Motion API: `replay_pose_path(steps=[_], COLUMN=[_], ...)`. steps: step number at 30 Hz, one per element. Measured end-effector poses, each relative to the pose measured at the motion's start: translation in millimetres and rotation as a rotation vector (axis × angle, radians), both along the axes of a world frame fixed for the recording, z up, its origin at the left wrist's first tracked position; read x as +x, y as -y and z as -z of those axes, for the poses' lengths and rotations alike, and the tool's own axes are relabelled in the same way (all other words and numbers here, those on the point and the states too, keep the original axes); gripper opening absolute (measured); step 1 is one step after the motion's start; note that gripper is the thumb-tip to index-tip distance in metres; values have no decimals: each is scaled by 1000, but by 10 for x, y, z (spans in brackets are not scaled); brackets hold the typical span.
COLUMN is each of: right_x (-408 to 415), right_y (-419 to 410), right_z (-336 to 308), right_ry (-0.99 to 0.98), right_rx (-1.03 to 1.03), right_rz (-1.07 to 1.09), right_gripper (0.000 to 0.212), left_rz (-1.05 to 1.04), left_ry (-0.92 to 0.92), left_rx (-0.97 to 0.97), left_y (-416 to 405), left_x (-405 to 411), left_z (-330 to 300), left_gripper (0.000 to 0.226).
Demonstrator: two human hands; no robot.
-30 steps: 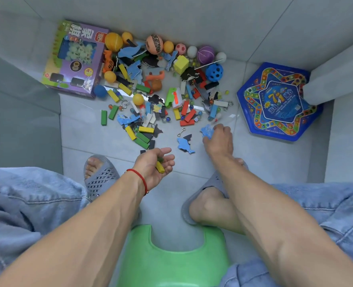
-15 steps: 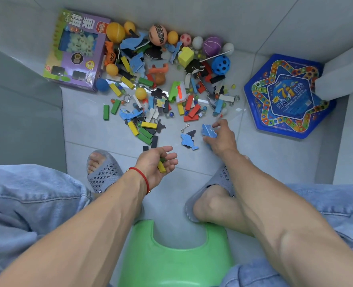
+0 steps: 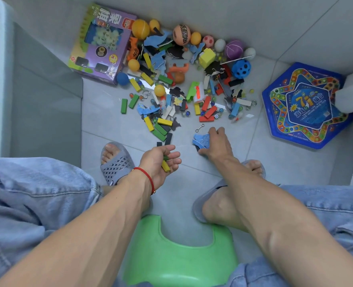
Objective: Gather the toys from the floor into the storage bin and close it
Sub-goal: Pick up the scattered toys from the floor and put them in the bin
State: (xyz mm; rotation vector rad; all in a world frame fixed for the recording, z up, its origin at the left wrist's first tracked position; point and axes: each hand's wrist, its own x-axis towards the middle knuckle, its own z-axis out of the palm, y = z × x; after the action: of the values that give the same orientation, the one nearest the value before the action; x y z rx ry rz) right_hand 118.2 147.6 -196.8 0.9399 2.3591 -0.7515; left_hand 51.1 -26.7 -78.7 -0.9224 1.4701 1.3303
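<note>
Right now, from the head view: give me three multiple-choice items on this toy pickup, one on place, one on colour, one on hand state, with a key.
1. Where does the blue hexagonal game board box lie?
A. right of the toy pile
B. left of the toy pile
C. on the green plastic stool

2. What colour is the perforated ball near the wall?
A. yellow
B. blue
C. red

3. What is the right hand doing?
A. hanging idle
B. gripping blue foam pieces
C. holding a ball

Key: 1 A, the box sits at the right side, beside the pile. 2 B, the holed ball is blue. 3 B, its fingers curl round blue foam pieces on the grey tiled floor.
</note>
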Motion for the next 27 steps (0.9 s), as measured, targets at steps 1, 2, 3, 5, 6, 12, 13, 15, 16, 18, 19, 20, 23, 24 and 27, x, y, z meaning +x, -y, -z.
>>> replay_pose_path(steps=[1,2,3,5,6,12,13,15,16,18,19,20,23,24,27], right_x=[-8,-12,-12,-8,-20,-475,-643,-1045,-1255,-1655,-1836,-2016,-2449,-2553,-2663], right_y=[-2,-2,0,27,52,327,416,672,839,1243,1476,1722,2396,2552,2645], right_z=[0,-15,-10,-69,-124,-955,-1119,-1521,-1729,-2186,-2416,-2608,-3067,-3171,-3320], right_ry=[13,28,37,22,-4,-191,-227,-305,-347,-425,-452,-462,-380,-333,-249], right_rx=[-2,-25,-67,-215,-333,-1114,-1156,-1194,-1210,-1264,-1297,-1332,-1345,-1337,-1303], right_rz=[-3,6,33,142,232,606,575,468,423,333,288,251,228,227,208], right_gripper=[64,61,58,52,49,31,30,28,26,27,26,24,36,46,66], left_rz=[-4,-10,-16,-24,-38,-317,-394,-559,-633,-751,-780,-786,-801,-798,-644], left_ry=[0,-2,-5,-14,-24,-210,-274,-427,-509,-656,-712,-753,-760,-770,-827], left_rx=[-10,-16,-22,-27,-29,-66,-65,-23,1,-11,-68,-156,-416,-470,-564], left_y=[25,50,72,88,84,68,101,243,361,724,956,1196,1846,2000,2129], left_x=[-3,-8,-12,-18,-28,-401,-541,-890,-1072,-1442,-1605,-1761,-2095,-2145,-2025], left_z=[-2,-5,-8,-30,-54,-480,-642,-1056,-1278,-1710,-1906,-2072,-2337,-2370,-2438], left_gripper=[24,24,25,26,25,17,16,16,16,18,17,12,45,51,49])
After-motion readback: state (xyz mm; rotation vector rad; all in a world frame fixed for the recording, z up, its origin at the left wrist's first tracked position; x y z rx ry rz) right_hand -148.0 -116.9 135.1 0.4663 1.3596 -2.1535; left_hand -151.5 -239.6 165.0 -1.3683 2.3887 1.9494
